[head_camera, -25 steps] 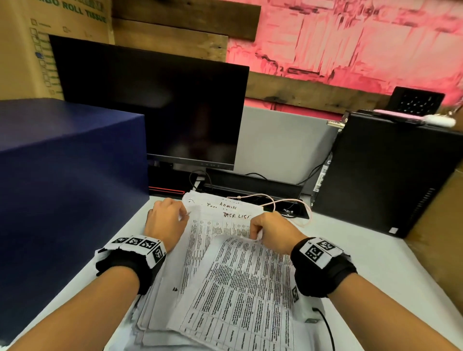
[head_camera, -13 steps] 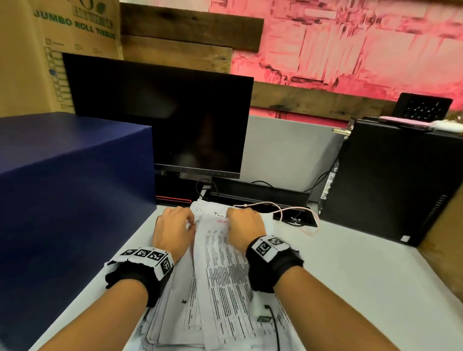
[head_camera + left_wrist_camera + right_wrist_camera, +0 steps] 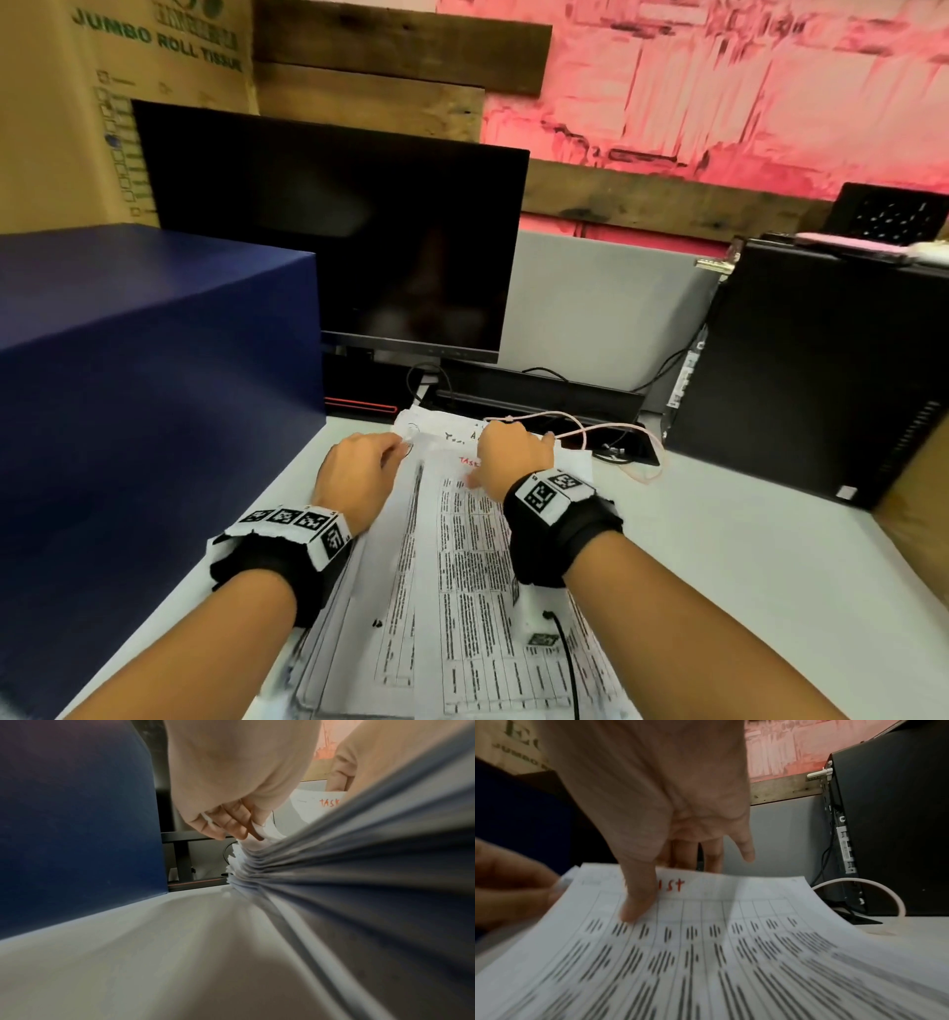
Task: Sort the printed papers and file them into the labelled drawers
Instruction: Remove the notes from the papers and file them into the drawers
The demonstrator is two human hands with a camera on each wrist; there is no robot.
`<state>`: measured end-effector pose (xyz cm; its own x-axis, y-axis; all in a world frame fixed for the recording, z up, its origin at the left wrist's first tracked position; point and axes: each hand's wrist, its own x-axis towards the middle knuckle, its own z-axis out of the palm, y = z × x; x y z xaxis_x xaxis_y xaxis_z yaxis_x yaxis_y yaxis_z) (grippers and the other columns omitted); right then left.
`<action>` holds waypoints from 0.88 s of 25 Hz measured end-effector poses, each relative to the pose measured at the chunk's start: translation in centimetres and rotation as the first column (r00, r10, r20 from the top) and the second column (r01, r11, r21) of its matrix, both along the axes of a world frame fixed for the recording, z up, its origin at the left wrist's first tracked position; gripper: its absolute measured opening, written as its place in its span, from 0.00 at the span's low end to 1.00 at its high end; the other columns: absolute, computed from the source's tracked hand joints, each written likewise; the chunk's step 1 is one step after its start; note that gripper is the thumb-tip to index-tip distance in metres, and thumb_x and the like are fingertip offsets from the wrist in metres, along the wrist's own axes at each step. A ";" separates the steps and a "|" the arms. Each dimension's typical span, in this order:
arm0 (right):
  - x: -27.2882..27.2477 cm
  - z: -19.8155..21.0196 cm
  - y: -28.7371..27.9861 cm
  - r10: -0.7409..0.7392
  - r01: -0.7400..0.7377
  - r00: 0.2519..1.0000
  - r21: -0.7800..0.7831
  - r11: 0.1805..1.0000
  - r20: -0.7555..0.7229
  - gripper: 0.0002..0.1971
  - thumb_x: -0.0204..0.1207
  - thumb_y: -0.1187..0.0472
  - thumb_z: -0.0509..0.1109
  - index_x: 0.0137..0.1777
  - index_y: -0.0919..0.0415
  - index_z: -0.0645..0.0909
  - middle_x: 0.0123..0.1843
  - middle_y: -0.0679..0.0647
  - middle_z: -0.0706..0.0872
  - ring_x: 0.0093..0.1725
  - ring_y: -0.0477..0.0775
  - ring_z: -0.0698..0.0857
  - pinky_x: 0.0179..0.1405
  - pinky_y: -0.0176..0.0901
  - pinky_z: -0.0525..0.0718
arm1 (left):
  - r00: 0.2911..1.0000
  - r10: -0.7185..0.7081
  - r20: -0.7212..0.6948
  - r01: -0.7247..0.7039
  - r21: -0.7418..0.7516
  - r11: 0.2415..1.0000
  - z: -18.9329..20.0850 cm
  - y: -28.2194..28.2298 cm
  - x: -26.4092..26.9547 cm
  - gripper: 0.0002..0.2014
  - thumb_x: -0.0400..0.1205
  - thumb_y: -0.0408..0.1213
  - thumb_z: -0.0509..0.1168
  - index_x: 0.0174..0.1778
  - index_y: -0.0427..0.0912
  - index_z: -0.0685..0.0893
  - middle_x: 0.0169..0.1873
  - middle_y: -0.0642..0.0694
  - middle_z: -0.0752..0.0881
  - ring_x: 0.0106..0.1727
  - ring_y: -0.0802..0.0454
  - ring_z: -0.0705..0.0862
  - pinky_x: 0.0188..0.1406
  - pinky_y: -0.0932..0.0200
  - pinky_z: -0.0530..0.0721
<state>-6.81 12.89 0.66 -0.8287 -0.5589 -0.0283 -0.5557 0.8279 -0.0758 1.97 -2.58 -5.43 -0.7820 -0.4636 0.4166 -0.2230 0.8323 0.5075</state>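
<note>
Both hands at the far edge of the paper stack (image 3: 462, 591) on the white desk (image 3: 744, 565).

The right hand (image 3: 506, 462) pinches the top printed sheet (image 3: 706, 953) – thumb on top, fingers under its far edge; the left hand (image 3: 359, 475) pinches the stack's far left corner. Red handwriting reads "TASK"; the cardboard box (image 3: 128, 103) behind says "JUMBO ROLL TISSUE".

head cam looks fwd and down from above the desk (image 3: 719, 539). left wrist cam sits v. low on the desk, facing along the edge of the paper stack (image 3: 347, 862), close. right wrist cam hangs just over the top sheet (image 3: 706, 953). all three share the papers; head and right wrist also share the pc tower (image 3: 821, 370).
</note>
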 end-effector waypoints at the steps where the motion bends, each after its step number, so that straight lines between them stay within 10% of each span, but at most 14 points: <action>1: 0.0 0.5 -0.3 0.001 -0.001 0.999 -0.014 1.000 0.044 0.16 0.76 0.49 0.73 0.57 0.59 0.79 0.59 0.55 0.83 0.62 0.60 0.82 0.76 0.69 0.63 | 1.000 0.014 0.019 -0.014 -0.003 1.000 0.1 0.0 0.0 0.16 0.85 0.48 0.60 0.33 0.47 0.81 0.24 0.52 0.78 0.30 0.53 0.75 0.24 0.64 0.66; 9: 1.4 -0.9 -1.9 0.079 -0.091 0.995 -0.199 0.976 -0.067 0.12 0.79 0.68 0.64 0.57 0.57 0.83 0.54 0.56 0.86 0.57 0.61 0.85 0.53 0.48 0.78 | 0.999 -0.036 0.017 0.031 0.239 0.971 -0.4 -0.4 0.3 0.03 0.83 0.43 0.65 0.46 0.53 0.77 0.32 0.54 0.85 0.36 0.51 0.83 0.38 0.57 0.81; 17: 1.8 -2.2 -1.6 0.185 -0.116 0.978 -0.490 0.864 0.095 0.14 0.76 0.66 0.72 0.60 0.58 0.76 0.61 0.54 0.79 0.60 0.55 0.78 0.58 0.42 0.79 | 0.985 -0.171 -0.034 0.174 0.297 0.939 -0.3 -1.2 0.9 0.12 0.81 0.33 0.67 0.33 0.49 0.77 0.24 0.52 0.87 0.27 0.54 0.81 0.36 0.53 0.84; 22: 1.3 -3.1 -0.9 0.132 -0.108 0.991 -0.383 0.917 0.035 0.15 0.78 0.71 0.66 0.61 0.56 0.82 0.62 0.58 0.78 0.65 0.59 0.74 0.60 0.48 0.80 | 0.987 -0.143 -0.067 0.157 0.321 0.934 0.4 -0.2 0.9 0.16 0.82 0.49 0.65 0.31 0.46 0.84 0.26 0.51 0.89 0.27 0.62 0.83 0.34 0.69 0.79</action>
